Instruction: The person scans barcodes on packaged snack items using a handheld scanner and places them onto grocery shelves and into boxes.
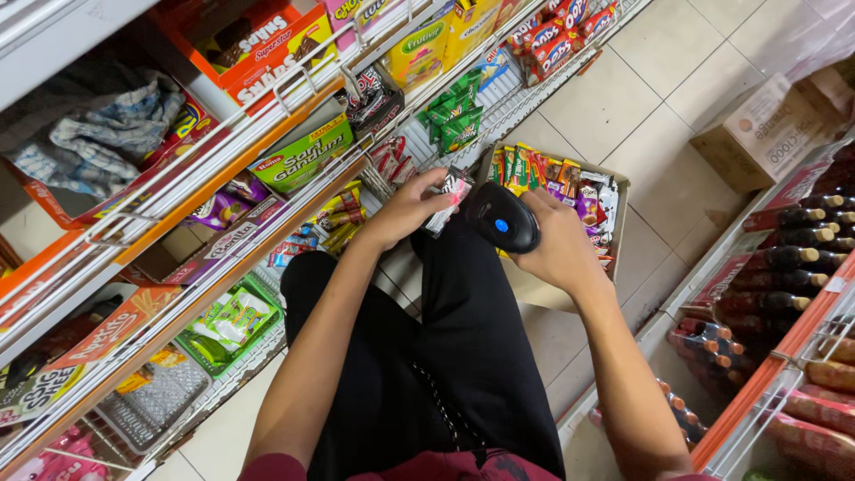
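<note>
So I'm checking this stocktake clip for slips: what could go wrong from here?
1. The left hand pinches the small snack packet only by its edge, so it may slip and drop to the tiled floor.
2. The handheld scanner in the right hand sits very close to the packet, so a read may miss.
3. The open cardboard box of snacks stands right by the legs and could get kicked over.

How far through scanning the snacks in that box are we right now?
In hand: the left hand holds a small snack packet against the black handheld scanner in the right hand. Left: the cardboard box on the floor is packed with packets. Done: I cannot tell; no scanned pile shows.
</note>
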